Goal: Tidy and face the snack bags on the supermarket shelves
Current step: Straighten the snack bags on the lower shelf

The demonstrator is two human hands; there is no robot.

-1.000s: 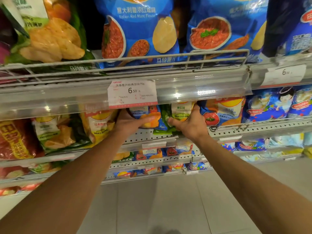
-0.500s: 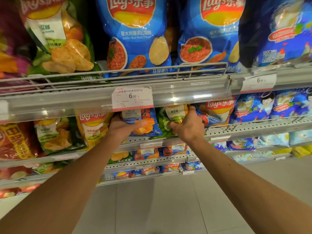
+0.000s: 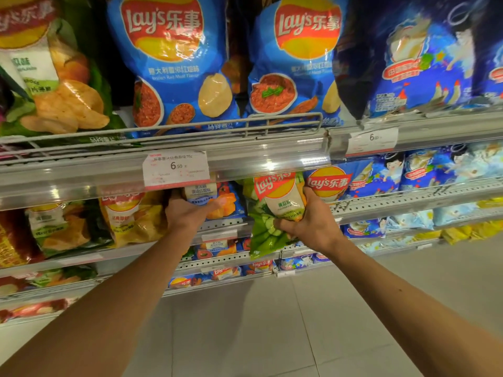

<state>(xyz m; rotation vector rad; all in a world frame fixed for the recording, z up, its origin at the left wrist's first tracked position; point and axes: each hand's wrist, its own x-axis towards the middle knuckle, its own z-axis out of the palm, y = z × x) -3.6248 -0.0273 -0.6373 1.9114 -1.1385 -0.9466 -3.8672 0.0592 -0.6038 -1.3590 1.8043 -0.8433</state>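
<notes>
Green bag [image 3: 268,213] now being pulled clear of shelf by clamped right hand [image 3: 307,224]; blue bag [image 3: 217,198] being gripped by left hand [image 3: 187,213]. Risk: bag being crushed, neighbours being dragged out.

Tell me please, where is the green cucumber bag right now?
In the right hand, the green cucumber bag sits centre-frame, pulled off the second shelf, right of the blue bag.

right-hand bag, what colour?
Green bag, red-and-yellow logo, in the right hand; head view.
</notes>
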